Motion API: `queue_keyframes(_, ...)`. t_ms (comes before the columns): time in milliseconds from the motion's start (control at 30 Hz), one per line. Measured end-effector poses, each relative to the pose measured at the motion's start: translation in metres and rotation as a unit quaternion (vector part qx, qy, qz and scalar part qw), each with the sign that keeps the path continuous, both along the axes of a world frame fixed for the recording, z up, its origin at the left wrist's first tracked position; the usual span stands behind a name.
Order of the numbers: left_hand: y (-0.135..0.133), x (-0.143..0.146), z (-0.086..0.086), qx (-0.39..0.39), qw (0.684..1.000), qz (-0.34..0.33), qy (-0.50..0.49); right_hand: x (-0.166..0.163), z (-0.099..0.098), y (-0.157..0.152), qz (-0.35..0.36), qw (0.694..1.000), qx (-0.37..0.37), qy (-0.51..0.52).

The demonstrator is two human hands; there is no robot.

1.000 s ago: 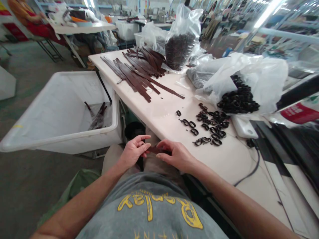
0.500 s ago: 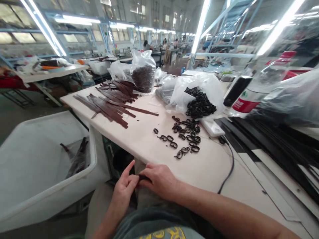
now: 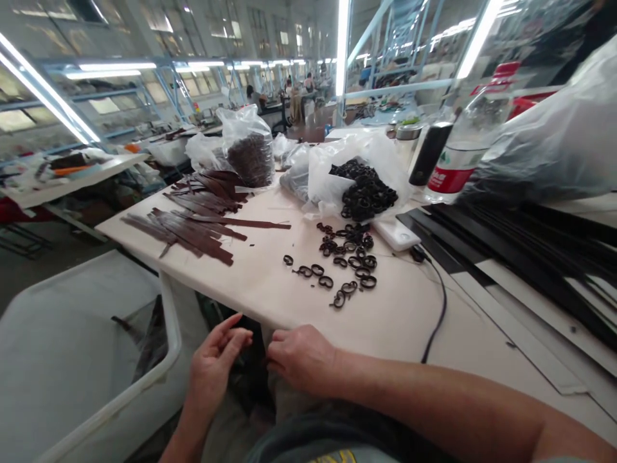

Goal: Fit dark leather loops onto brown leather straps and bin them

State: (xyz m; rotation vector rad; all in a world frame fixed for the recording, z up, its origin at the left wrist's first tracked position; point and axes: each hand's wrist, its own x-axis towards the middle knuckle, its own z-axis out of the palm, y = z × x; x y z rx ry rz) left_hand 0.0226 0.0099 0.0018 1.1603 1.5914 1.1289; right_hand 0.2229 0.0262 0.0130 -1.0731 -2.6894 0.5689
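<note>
My left hand [image 3: 212, 357] is off the table's front edge, thumb and fingertips drawn together. Anything pinched there is too small to make out. A short gap separates it from my right hand [image 3: 303, 359], whose fingers are curled closed at the edge, hiding what they hold. Beyond the hands, several small black loops [image 3: 339, 262] lie loose on the table [image 3: 279, 302]. More black loops [image 3: 369, 193] spill from an open clear plastic bag [image 3: 321, 170]. Dark brown strips [image 3: 193, 235] are spread in a pile at the left.
A white bin [image 3: 172, 321] with dark strips inside stands left of the table. At the right are a white device [image 3: 398, 235] with a black cable [image 3: 441, 302], a plastic bottle [image 3: 453, 170] and long black strips [image 3: 511, 244]. A filled clear bag [image 3: 250, 154] stands at the back.
My hands have moved apart, the left going leftward. The dark piece seen between them earlier no longer shows. The view has turned slightly right.
</note>
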Motion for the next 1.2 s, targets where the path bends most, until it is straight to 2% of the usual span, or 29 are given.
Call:
queue_keyframes(67, 0.024, 0.0, 0.011, 0.034, 0.999, -0.003, 0.022, 0.0, -0.004, 0.0, 0.006, 1.0, -0.007, 0.008)
queue_keyframes(167, 0.062, 0.015, 0.023, 0.087, 0.99, -0.071, 0.085, -0.001, -0.007, -0.001, 0.014, 1.0, -0.005, 0.026)
queue_keyframes(267, 0.1, 0.046, 0.026, 0.155, 0.961, -0.166, 0.155, -0.001, -0.007, 0.0, 0.014, 1.0, -0.02, 0.016)
queue_keyframes(367, 0.134, 0.087, 0.025, 0.202, 0.919, -0.251, 0.227, 0.0, -0.006, 0.003, 0.017, 0.999, -0.045, 0.001)
queue_keyframes(500, 0.173, 0.133, 0.021, 0.193, 0.872, -0.285, 0.348, -0.001, -0.011, 0.005, 0.027, 0.999, -0.047, 0.003)
queue_keyframes(633, 0.198, 0.162, 0.013, 0.167, 0.868, -0.286, 0.371, -0.003, -0.014, 0.007, 0.032, 0.998, -0.058, -0.008)
queue_keyframes(800, 0.21, 0.183, 0.008, 0.142, 0.883, -0.285, 0.346, -0.003, -0.013, 0.009, 0.046, 0.997, -0.055, -0.001)
queue_keyframes(967, 0.209, 0.189, 0.01, 0.113, 0.925, -0.263, 0.251, -0.002, -0.013, 0.008, 0.045, 0.997, -0.053, 0.013)
queue_keyframes(1100, 0.188, 0.165, 0.022, 0.081, 0.958, -0.242, 0.127, -0.001, -0.012, 0.008, 0.025, 0.997, -0.069, 0.025)
queue_keyframes(1200, 0.157, 0.123, 0.038, 0.026, 0.976, -0.203, -0.069, 0.001, -0.009, 0.009, -0.007, 0.994, -0.08, 0.071)
